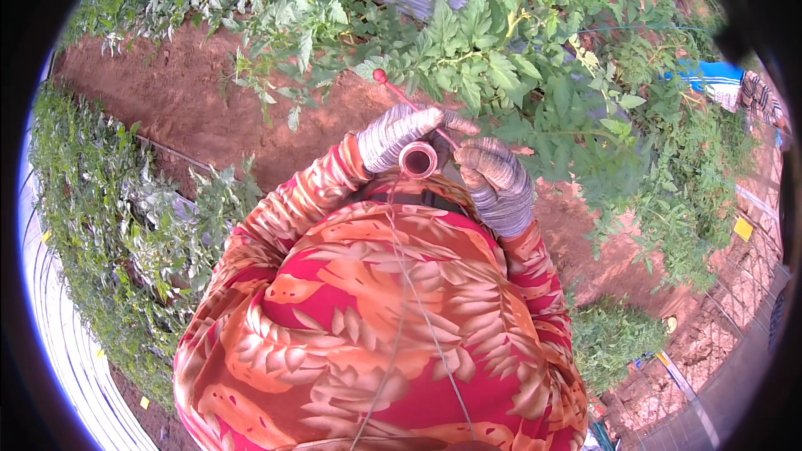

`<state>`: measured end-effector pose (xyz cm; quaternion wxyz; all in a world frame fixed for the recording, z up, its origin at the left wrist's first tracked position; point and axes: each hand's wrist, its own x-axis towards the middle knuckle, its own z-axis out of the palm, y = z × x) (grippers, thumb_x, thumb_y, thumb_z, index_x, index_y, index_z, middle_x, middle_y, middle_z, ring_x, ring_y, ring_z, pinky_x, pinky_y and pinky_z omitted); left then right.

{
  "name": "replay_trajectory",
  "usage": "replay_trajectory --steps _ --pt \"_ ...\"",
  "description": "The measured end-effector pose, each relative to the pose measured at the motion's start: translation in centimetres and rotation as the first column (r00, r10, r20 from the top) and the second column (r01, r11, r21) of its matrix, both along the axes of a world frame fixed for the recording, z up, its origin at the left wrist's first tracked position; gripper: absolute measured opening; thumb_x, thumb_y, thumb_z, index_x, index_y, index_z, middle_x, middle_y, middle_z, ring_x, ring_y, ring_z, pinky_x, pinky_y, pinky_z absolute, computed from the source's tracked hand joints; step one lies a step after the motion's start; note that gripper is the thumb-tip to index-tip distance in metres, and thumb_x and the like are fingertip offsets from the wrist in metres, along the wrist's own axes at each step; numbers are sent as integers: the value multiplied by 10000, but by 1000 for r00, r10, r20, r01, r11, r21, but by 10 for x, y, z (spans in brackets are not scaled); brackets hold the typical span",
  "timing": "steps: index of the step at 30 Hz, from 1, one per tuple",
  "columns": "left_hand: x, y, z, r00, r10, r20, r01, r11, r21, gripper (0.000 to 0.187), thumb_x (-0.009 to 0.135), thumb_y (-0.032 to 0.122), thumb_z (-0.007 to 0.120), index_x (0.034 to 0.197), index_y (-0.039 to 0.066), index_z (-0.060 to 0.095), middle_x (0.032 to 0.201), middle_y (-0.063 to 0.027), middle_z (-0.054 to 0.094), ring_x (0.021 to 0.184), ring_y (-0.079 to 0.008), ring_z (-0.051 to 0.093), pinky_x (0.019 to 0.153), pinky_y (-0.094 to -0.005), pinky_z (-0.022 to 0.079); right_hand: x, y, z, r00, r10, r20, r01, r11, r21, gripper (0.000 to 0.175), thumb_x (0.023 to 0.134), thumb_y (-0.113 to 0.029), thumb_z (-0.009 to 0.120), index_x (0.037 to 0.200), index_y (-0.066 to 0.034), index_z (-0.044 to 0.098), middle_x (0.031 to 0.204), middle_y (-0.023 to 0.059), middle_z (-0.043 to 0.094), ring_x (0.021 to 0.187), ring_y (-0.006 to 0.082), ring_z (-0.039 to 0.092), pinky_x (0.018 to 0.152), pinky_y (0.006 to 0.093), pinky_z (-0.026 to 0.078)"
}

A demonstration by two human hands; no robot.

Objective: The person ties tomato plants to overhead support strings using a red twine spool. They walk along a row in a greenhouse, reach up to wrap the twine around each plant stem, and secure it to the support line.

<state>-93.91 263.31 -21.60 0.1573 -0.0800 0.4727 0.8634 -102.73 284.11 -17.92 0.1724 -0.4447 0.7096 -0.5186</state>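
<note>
My left hand (401, 134), in a grey-striped knit glove, is around a small open red container (418, 160) at waist height. The container's round mouth faces up at me, and its inside looks dark. A thin cord (432, 319) runs from it up over my floral shirt. Across the left fingers lies a slim pink-red stick (406, 99) with a round red tip pointing away to the left. My right hand (498, 181), gloved alike with stained fingertips, pinches the stick's near end. The left fingers partly cover the container's side and the stick.
Leafy tomato plants (476, 50) crowd in just beyond my hands, some bearing small yellow flowers. Another plant row (113, 213) stands to the left. Bare reddish soil (175, 81) forms a path between them. At far right are a yellow card (743, 228) and blue-and-white cloth (717, 81).
</note>
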Motion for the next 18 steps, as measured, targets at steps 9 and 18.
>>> replay_trajectory --steps 9,18 --pt "35 -42 -14 986 164 22 -162 984 -72 624 1039 519 455 1283 -23 648 748 -111 688 618 -162 625 576 -281 489 -91 7 -26 927 -100 -360 252 880 403 252 923 -53 620 1165 -45 688 1181 149 675 1068 339 665 928 392 543" --pt "61 -47 -28 979 204 3 -203 978 -47 611 1033 524 470 1242 -18 662 769 -100 681 669 -168 637 615 -297 491 -220 -53 -79 788 161 -595 463 482 744 280 983 -154 582 1234 -79 682 1238 196 668 1123 370 644 981 423 515"
